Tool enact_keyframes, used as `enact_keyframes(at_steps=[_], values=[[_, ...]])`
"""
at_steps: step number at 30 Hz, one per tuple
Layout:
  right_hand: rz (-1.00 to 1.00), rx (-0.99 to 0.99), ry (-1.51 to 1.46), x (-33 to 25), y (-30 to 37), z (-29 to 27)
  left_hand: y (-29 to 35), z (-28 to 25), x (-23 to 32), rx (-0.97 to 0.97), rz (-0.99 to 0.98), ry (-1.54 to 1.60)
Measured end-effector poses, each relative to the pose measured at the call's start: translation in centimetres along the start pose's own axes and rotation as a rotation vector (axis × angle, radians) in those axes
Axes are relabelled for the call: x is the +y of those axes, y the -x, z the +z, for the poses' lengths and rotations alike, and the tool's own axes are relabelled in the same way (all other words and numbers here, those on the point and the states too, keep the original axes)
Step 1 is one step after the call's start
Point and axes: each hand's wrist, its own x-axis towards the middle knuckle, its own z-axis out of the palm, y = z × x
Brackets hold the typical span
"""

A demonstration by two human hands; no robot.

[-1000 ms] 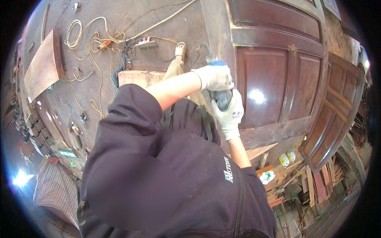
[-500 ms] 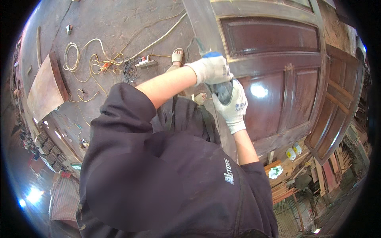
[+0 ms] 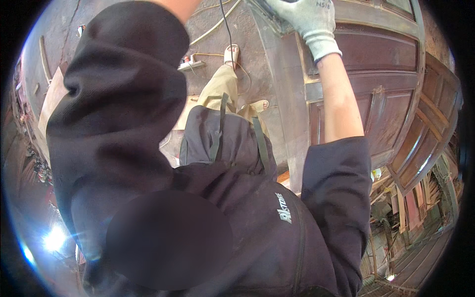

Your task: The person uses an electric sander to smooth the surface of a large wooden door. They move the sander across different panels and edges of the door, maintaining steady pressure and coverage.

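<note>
My right hand (image 3: 310, 22), in a grey-white work glove, is at the top edge of the picture, pressed against a dark brown panelled wooden door (image 3: 391, 114). Its fingers curl around a power tool that the edge almost wholly cuts off. A thin black cord (image 3: 225, 29) hangs down from there toward the floor. My left forearm rises out of the dark sleeve (image 3: 123, 99) and leaves the picture at the top, so my left hand is hidden. My legs in tan trousers (image 3: 217, 89) and a sandalled foot (image 3: 231, 52) stand beside the door.
A white power strip (image 3: 190, 63) with cables lies on the concrete floor near my foot. A pale wooden board (image 3: 52, 99) lies at the left. More brown door frames (image 3: 435, 128) lean at the right, with wood scraps (image 3: 401, 208) below them.
Both hands, holding the blue power tool, have gone up and away along the door; the left hand and most of the tool have left the picture at the top.
</note>
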Motion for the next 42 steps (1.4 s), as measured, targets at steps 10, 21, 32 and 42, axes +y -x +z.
enact_keyframes(at_steps=[10, 21, 32, 42], values=[[0.246, 0.026, 0.092, 0.5, 19.0, -4.9, 1.0, 4.5, 16.4, 0.157, 0.23, 0.069], [0.379, -0.056, 0.064, 1.3, 46.3, -13.9, 6.2, 4.9, 45.0, -0.002, 0.399, 0.172], [0.224, -0.156, 0.098, 2.4, 51.5, -14.5, 9.3, 7.7, 49.1, 0.14, 0.334, 0.302], [0.004, -0.134, -0.017, 1.7, 24.2, -7.7, 6.7, 4.1, 23.4, 0.136, 0.165, 0.104]])
